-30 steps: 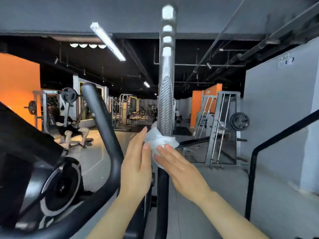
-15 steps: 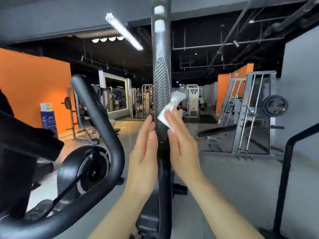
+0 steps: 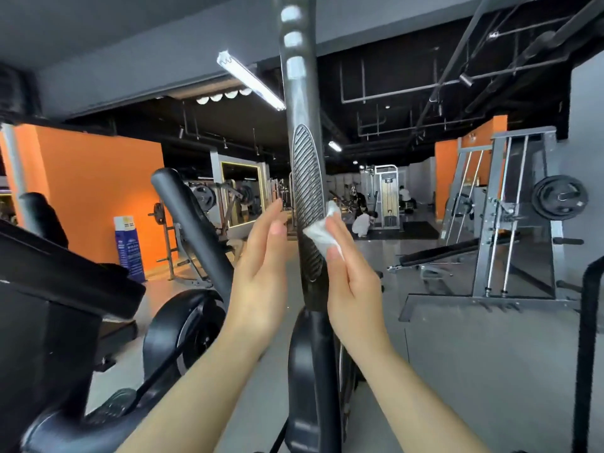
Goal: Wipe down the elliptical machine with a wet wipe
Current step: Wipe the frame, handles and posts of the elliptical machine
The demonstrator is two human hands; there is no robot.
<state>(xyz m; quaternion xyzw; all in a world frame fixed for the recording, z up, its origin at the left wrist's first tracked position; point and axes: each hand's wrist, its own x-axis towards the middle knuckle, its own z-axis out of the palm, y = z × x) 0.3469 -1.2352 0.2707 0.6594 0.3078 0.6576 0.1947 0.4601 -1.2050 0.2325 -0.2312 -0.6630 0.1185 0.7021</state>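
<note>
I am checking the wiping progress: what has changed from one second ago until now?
The right hand carried the wet wipe up from below the ribbed grip onto its right side. The left hand came off the wipe and is now apart from the handlebar. The right fingers still press the wipe flat.

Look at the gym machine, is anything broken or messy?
Nothing stands out. The right hand presses the wet wipe against the upright handle; the left hand is open beside it.
</note>
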